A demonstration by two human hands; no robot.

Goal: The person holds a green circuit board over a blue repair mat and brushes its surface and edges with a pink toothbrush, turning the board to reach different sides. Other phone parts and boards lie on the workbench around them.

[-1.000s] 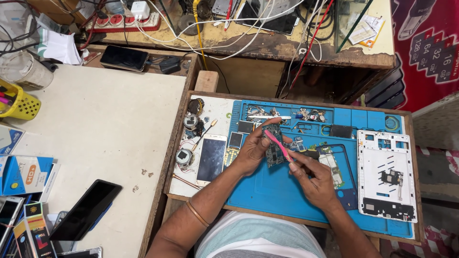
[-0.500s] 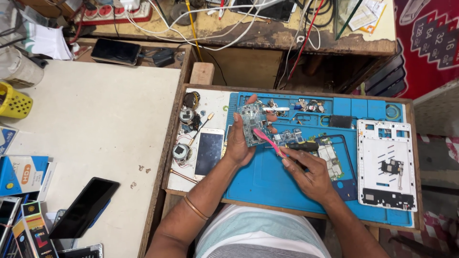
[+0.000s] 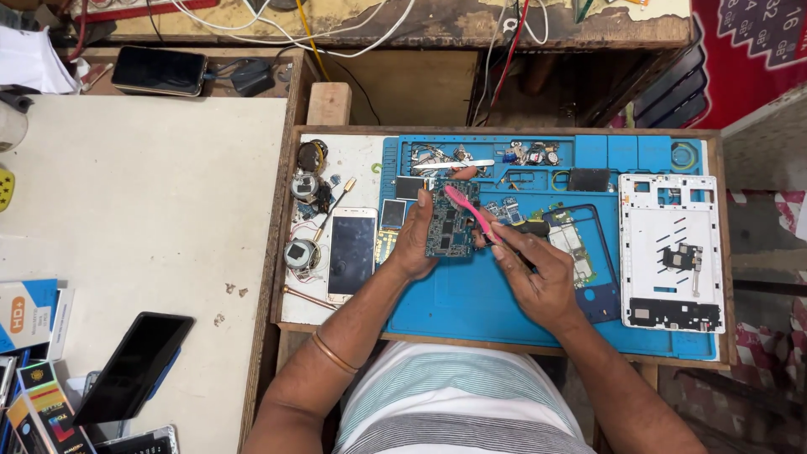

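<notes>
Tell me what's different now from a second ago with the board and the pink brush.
The left hand lifted the circuit board off the blue mat and now holds it tilted up. The right hand brought the pink brush onto the board's face. The white phone and white frame stayed put.

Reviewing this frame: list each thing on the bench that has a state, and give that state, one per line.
circuit board: held up off the blue mat in the left hand
pink brush: gripped by the right hand, its tip on the board
white phone: flat, screen dark
white tablet frame: opened, lying flat
black phone: screen dark
</notes>
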